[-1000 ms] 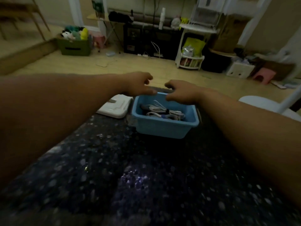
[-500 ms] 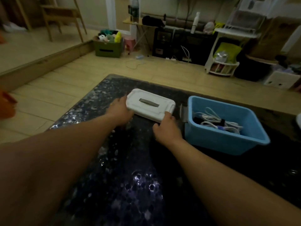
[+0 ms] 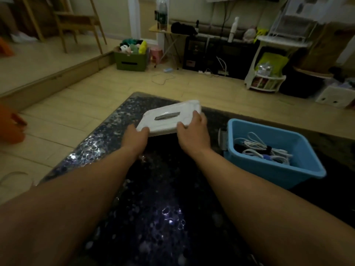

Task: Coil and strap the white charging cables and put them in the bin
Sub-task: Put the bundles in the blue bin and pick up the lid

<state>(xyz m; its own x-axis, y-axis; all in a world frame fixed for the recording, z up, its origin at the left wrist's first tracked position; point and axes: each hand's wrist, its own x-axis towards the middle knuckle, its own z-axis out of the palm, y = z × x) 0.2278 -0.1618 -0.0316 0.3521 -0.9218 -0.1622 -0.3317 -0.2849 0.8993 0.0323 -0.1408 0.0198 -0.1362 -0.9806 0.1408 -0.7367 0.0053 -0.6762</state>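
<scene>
Gripping the flat white plastic lid [image 3: 163,123] by its near edge, your left hand [image 3: 135,138] and right hand [image 3: 194,135] curl fingers round it; the open blue plastic bin [image 3: 269,173], coiled white charging cables [image 3: 255,146] inside, lies rightward, nearer your right hand.

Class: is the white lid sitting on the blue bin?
No: the left hand and right hand hold the white lid beside the open blue bin.

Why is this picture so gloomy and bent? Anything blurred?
Head view: dim room, glints off the sparkly dark table; the wide lens bends straight edges near the borders; the white lid, gripped by left hand and right hand, looks slightly smeared; white cables in the blue bin read clearly.
</scene>
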